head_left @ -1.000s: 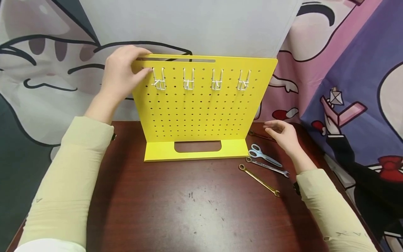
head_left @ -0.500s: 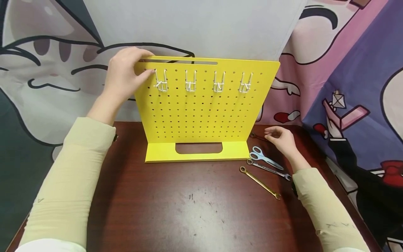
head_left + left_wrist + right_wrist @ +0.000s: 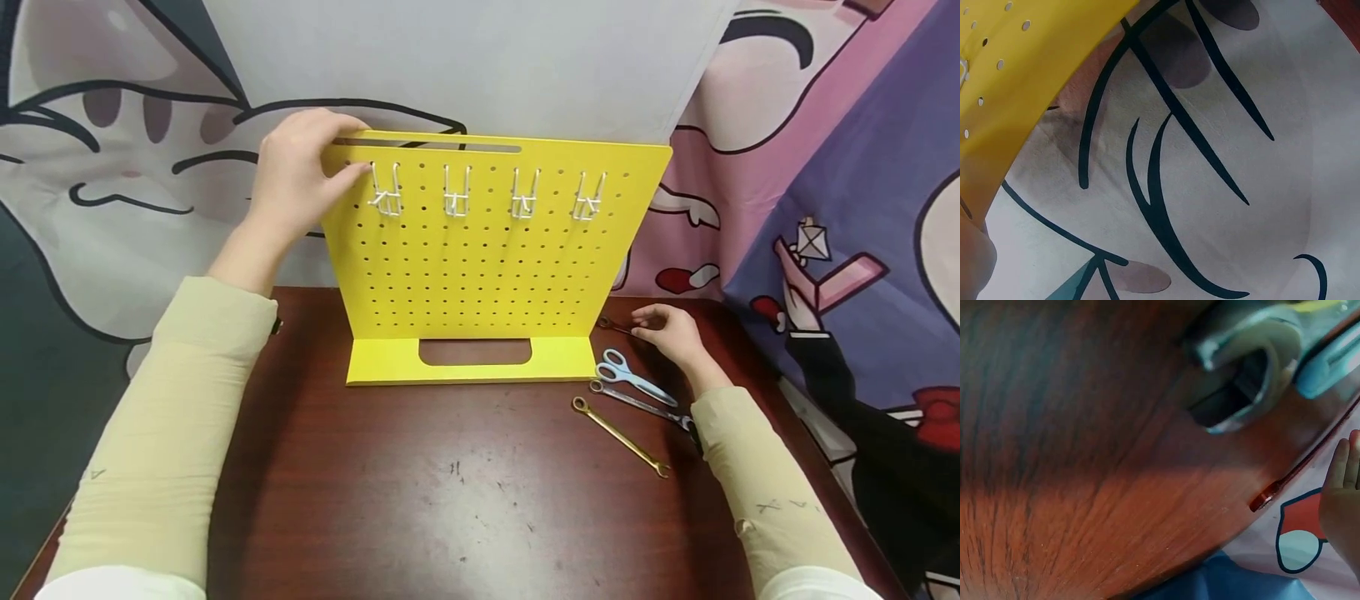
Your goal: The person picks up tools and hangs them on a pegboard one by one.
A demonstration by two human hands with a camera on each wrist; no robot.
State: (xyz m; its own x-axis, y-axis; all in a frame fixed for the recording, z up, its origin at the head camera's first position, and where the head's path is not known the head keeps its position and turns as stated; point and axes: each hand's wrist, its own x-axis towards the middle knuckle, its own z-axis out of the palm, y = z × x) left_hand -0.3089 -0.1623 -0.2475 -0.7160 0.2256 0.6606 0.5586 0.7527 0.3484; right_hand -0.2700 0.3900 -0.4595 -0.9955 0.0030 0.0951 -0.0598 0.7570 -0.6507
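Observation:
My left hand (image 3: 296, 171) grips the upper left corner of a yellow pegboard (image 3: 480, 267), thumb on the front, fingers over the top and partly hidden behind. Several white wire hooks (image 3: 456, 204) sit in a row near its top. At the back right, my right hand (image 3: 671, 333) is down at a reddish combination wrench (image 3: 615, 325), thumb tip against its shaft; whether it pinches the wrench is unclear. In the right wrist view, one end of that wrench (image 3: 1264, 497) lies on the tabletop beside straight fingers (image 3: 1338, 462).
Light-blue scissors (image 3: 633, 381), a silver combination wrench (image 3: 637, 402) and a gold combination wrench (image 3: 618, 435) lie on the dark wooden table (image 3: 420, 492), right of the pegboard's base. A cartoon-printed cloth (image 3: 780, 217) hangs behind and to the right.
My right hand has come down and slightly inward onto the reddish wrench, its thumb now at the shaft. My left hand keeps its grip on the pegboard. The view has shifted slightly.

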